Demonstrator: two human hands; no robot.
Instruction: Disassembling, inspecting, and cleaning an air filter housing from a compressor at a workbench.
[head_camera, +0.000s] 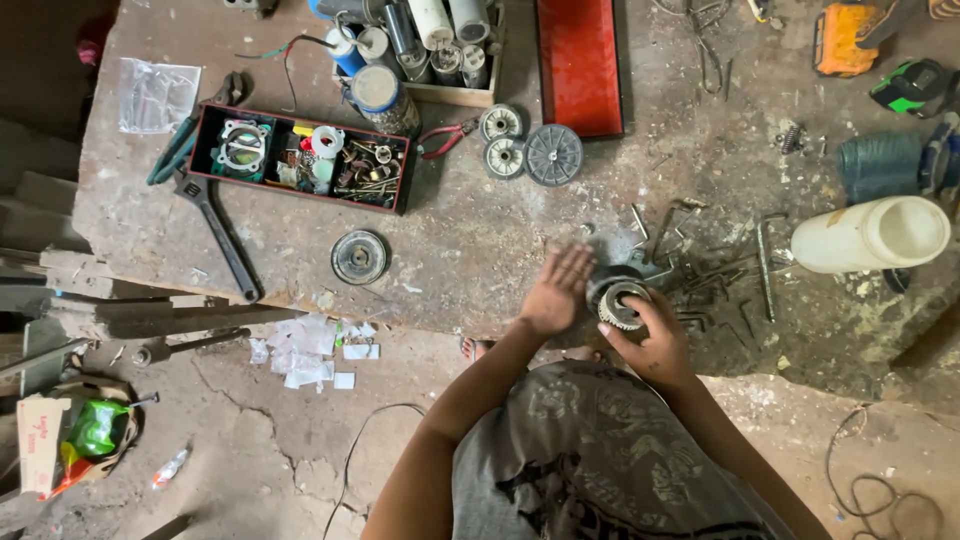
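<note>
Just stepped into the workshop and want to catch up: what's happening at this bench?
A person at a dusty workbench grips a round metal gear-like part in the right hand. The left hand hovers open beside it. Loose bolts lie just beyond, and a red-rimmed tray of small parts sits further left.
</note>
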